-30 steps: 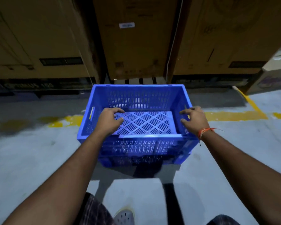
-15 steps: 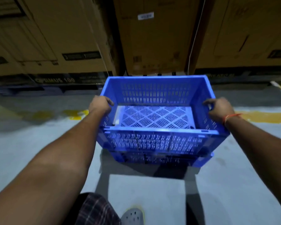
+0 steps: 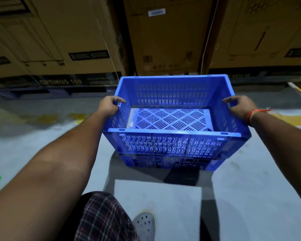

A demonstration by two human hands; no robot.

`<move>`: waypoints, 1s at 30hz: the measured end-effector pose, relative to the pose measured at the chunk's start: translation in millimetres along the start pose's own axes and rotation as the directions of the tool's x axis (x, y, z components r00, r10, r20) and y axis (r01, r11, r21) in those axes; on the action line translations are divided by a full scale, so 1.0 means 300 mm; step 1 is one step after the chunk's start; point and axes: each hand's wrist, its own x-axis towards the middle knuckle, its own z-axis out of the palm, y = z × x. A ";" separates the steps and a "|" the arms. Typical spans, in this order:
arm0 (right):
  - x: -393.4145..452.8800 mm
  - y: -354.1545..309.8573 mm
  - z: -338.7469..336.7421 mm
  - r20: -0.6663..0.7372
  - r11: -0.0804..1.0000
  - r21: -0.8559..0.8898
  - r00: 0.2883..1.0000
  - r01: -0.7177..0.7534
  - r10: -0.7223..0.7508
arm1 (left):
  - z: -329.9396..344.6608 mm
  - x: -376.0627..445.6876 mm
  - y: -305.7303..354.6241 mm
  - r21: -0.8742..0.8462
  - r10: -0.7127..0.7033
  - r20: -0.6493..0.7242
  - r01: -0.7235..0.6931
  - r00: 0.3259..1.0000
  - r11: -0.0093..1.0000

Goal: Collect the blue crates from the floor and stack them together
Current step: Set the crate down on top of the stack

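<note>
An empty blue slotted crate point(image 3: 172, 94) sits in front of me, held between both hands. My left hand point(image 3: 109, 106) grips its left wall at the rim. My right hand point(image 3: 240, 106), with an orange thread at the wrist, grips the right wall. Under it the lower part of a second blue crate point(image 3: 169, 161) shows, resting on the grey floor, with the held crate sitting in or just over it. I cannot tell whether the two touch.
Tall brown cardboard boxes point(image 3: 167, 37) on dark pallets stand close behind the crates. A worn yellow floor line point(image 3: 292, 119) runs left to right beneath them. My checked trouser leg and grey clog point(image 3: 143, 223) are at the bottom, on a paler floor patch.
Both hands moved from inside the crate out to its side walls and took hold. The crate now sits closer and higher in view.
</note>
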 end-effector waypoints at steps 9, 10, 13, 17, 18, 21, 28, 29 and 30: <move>0.025 -0.032 -0.014 0.076 0.982 -0.164 0.994 0.092 -0.081 | 0.024 0.010 -0.034 0.171 0.093 0.080 -0.105 0.993 0.980; 0.030 -0.030 -0.009 0.074 0.979 -0.180 0.994 0.093 -0.081 | 0.023 0.013 -0.035 0.192 0.102 0.089 -0.118 0.991 0.974; 0.051 -0.023 -0.002 0.107 0.984 -0.159 0.992 0.083 -0.066 | 0.018 0.022 -0.029 0.242 0.102 0.123 -0.130 0.987 0.961; 0.069 -0.016 0.026 0.130 0.985 -0.158 0.991 0.062 -0.041 | 0.008 0.024 -0.020 0.236 0.082 0.107 -0.106 0.991 0.966; 0.072 -0.012 0.036 0.123 0.984 -0.172 0.992 0.055 -0.033 | 0.006 0.024 -0.021 0.223 0.078 0.107 -0.101 0.991 0.970; 0.077 -0.008 0.049 0.097 0.980 -0.192 0.995 0.041 -0.022 | 0.006 0.021 -0.026 0.198 0.072 0.098 -0.090 0.993 0.976; 0.052 -0.033 0.037 0.092 0.964 -0.261 0.995 0.052 -0.029 | 0.032 0.037 -0.051 0.224 0.096 0.066 -0.108 0.993 0.969; 0.049 -0.036 0.038 0.088 0.961 -0.270 0.995 0.057 -0.035 | 0.035 0.043 -0.055 0.228 0.101 0.068 -0.114 0.993 0.967; 0.049 -0.035 0.039 0.085 0.961 -0.271 0.996 0.058 -0.036 | 0.037 0.052 -0.059 0.236 0.103 0.073 -0.118 0.992 0.965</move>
